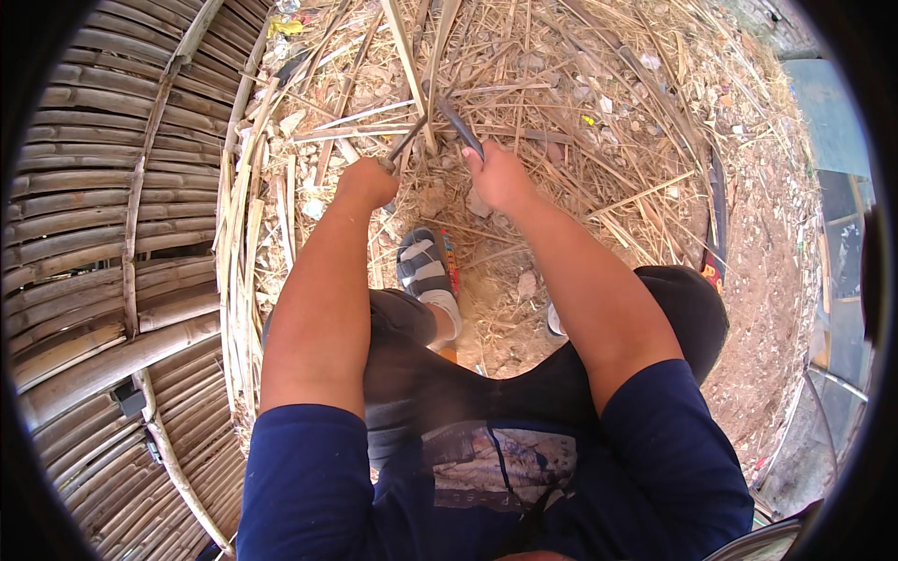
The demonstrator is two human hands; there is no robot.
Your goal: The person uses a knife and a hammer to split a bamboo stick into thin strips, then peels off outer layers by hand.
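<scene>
My left hand [368, 184] is closed around the handle of a thin dark blade-like tool [409, 137], whose far end meets a pale bamboo strip. My right hand [502, 179] grips a dark, slightly curved bar [460, 127] that slants up and left toward the same strip. The bamboo strip [429, 133] stands between the two tools, and two pale lengths [404, 54] spread upward from it in a V. Just how the tools touch the bamboo cannot be made out.
Split bamboo pieces, straw and stones litter the ground [599, 131]. A bamboo slat wall [84, 178] rises at left, with long strips [245, 290] beside it. My sandaled foot [426, 259] is below my hands, next to a red object [451, 262]. Bluish panels [828, 112] stand far right.
</scene>
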